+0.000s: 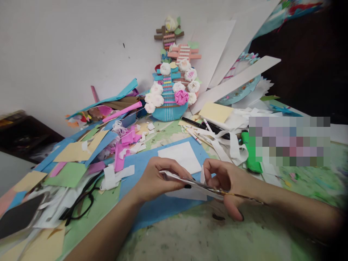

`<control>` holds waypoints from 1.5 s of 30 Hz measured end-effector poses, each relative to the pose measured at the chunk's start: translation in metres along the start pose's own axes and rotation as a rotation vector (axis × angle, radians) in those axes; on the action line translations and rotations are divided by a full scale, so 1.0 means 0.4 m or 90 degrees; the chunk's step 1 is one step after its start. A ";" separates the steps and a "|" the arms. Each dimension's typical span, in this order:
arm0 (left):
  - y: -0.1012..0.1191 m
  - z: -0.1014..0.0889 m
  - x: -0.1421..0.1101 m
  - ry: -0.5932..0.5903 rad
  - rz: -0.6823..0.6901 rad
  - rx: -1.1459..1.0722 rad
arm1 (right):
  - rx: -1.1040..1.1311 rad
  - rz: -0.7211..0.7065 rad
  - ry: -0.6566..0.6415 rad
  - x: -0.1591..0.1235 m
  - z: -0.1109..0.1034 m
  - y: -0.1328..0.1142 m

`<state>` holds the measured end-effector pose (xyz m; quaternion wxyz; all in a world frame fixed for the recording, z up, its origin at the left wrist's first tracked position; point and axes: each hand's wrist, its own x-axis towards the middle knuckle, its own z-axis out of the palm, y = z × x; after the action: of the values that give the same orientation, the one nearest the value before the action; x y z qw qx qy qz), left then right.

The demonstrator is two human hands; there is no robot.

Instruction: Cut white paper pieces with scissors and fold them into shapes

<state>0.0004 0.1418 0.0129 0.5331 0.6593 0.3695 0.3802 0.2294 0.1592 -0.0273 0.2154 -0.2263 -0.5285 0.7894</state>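
My left hand [156, 181] pinches a thin white paper piece [176, 178], held nearly edge-on over a blue sheet [160, 206]. My right hand [228, 183] is closed around scissors [217, 191], whose blades meet the paper's right end. A small white strip [202, 174] sticks up beside the right thumb. Under the hands, a white square of paper [183, 156] rests on the blue sheet.
Paper scraps in blue, yellow, pink and green [81, 152] pile at the left, with black glasses [81, 203] nearby. A blue paper craft with white flowers [171, 94] leans on the wall. Pens [203, 127], white strips and a green object [251, 156] lie to the right.
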 end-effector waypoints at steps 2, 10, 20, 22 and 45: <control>0.002 0.001 0.000 -0.001 0.000 0.003 | -0.015 0.005 0.005 -0.001 -0.001 -0.001; 0.006 -0.008 0.001 0.002 -0.006 0.060 | -0.018 -0.006 0.038 -0.005 0.004 -0.011; 0.008 -0.009 0.008 -0.011 -0.007 0.069 | -0.006 0.003 0.011 -0.007 0.011 -0.015; 0.009 -0.007 0.007 -0.026 -0.004 0.071 | 0.005 0.013 0.009 -0.009 0.011 -0.014; 0.001 -0.007 0.008 -0.074 0.049 0.062 | 0.003 0.017 0.024 -0.006 0.017 -0.017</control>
<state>-0.0008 0.1459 0.0142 0.5059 0.7190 0.3309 0.3429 0.2281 0.1553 -0.0183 0.2153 -0.2479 -0.5194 0.7889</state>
